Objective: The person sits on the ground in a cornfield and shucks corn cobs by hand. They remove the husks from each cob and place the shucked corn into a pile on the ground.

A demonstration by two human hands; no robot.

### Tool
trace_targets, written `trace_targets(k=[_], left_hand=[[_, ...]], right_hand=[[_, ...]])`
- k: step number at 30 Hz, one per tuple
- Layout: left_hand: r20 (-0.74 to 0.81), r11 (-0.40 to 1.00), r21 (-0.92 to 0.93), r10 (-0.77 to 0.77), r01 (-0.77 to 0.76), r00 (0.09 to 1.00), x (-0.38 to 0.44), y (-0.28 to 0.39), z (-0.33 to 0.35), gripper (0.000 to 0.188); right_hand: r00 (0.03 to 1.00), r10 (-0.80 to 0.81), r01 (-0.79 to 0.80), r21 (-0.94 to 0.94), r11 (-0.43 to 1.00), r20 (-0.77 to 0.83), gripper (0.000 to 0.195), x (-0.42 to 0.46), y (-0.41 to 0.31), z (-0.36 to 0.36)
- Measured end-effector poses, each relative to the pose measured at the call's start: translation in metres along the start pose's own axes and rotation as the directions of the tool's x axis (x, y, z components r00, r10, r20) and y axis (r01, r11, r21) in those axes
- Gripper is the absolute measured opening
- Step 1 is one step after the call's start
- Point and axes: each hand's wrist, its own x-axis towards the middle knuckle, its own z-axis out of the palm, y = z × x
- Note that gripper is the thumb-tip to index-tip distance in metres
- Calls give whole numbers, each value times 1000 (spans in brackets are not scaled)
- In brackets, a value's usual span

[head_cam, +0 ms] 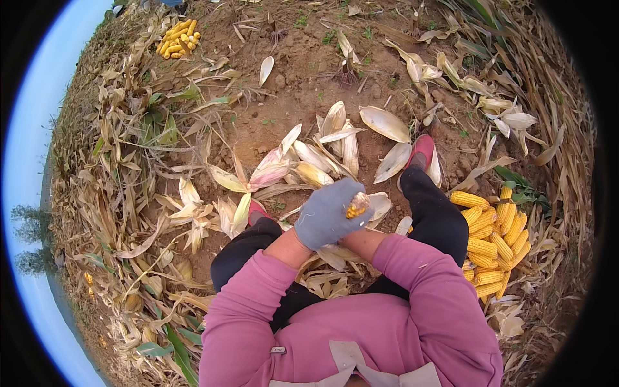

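Note:
My left hand (326,213), in a grey glove, is closed around an ear of corn (357,207); its tip with yellow kernels shows beside the fingers. The wrist of my right arm crosses beneath the left hand, which hides my right hand, so what it grips is not visible. Dry corn husks (314,164) lie on the soil just beyond the hands, and more are between my legs. Beside my leg on the right is a pile of husked yellow corn ears (488,246).
Another heap of yellow ears (179,39) lies at the upper left. Dry stalks and leaves (125,145) cover the ground on the left, with more stalks (546,82) along the right. Stubble (347,70) sticks up from the soil. My red shoes (422,151) stand among husks.

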Motion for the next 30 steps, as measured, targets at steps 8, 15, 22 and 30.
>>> trace_targets(k=[8,15,22,30], left_hand=[[-477,624,-779,-650,58,592,16,-62,-76,17],[28,276,-934,-579,228,815,3,-83,0,38],[122,657,-574,-523,489,844,10,-45,-26,39],[209,673,-576,-427,464,880,8,-33,-46,30]], right_hand=[[956,291,-294,241,925,47,56,0,-13,-33],[890,207,-14,431,902,-406,79,-14,-27,-83],[589,716,-801,-387,456,-374,67,-114,20,-224],[11,978,-611,-776,-158,-208,65,-268,125,-278]])
